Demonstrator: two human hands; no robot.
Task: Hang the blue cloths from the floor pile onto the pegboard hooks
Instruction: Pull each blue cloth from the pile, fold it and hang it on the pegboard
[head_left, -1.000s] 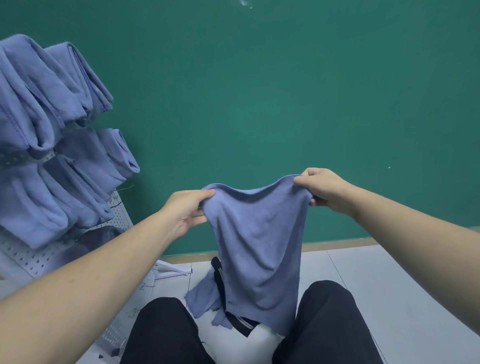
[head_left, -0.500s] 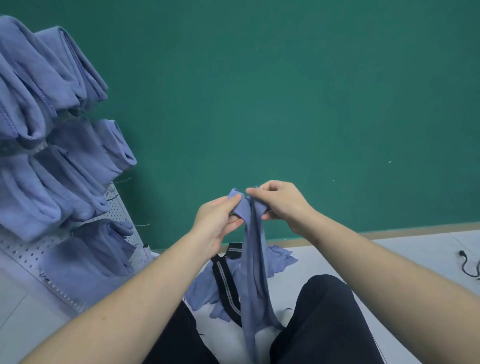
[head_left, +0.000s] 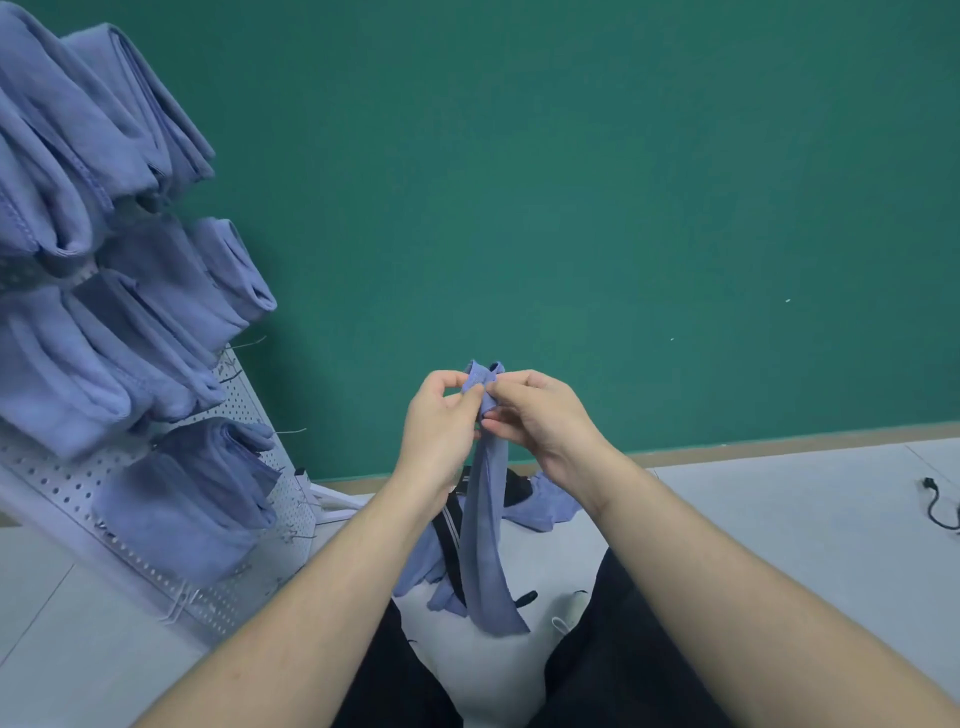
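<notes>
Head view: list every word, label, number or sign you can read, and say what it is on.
None can be read.
Pegboard: holes only, no lettering.
Hung blue cloths: no tag showing.
Cloth in the hands: no print.
Green wall: blank.

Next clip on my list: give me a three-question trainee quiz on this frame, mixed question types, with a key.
1. True or false: both hands pinch the top of the folded blue cloth strip.
2. Multiple choice: the white perforated metal pegboard stands A) at the person's left, B) at the person's right, C) behind the green wall.
3. Fill in: the small pile of blue cloths lies on the ____.

Key
1. True: left hand and right hand meet at the strip's upper end, and the rest hangs down between the knees.
2. A; hung blue cloths already cover much of it.
3. Floor, by the green wall.
</notes>
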